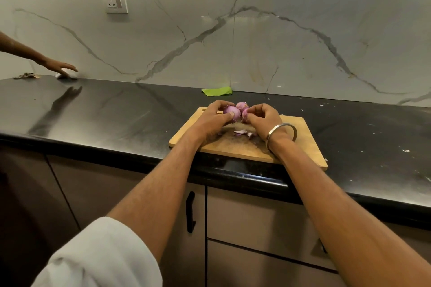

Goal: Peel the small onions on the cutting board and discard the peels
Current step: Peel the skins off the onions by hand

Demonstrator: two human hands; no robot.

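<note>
Black polished stone forms the countertop [100, 109] that crosses the frame, backed by a white marble-veined wall [256, 30] on which one socket plate [114, 0] is mounted at the upper left. Brown cabinet fronts [245, 216] with one clearly seen black handle [190, 212] fill the lower part.

One wooden cutting board [300, 144] is set at the counter's front edge, right of centre. Three small purple onions are counted at its far end, bunched close together: one onion [231, 112] is gripped by the left hand [213, 119], thumb and fingers curled round it; a second onion [245, 113] is pinched by the curled fingers of the right hand [263, 119]; a third onion [241, 105] is seen just behind and between them. Whether the held onions are touching the board cannot be told. One metal bangle [283, 134] is worn on the right wrist. A small heap of loose peels [242, 133] lies on the board beneath the hands.

One green scrap [217, 91] lies by the wall behind the board. White flecks are scattered over the counter's right side. At the far left, another person's hand [61, 68] is stretched flat over a pale object [67, 75], with a dark pile of scraps [25, 75] beside it.
</note>
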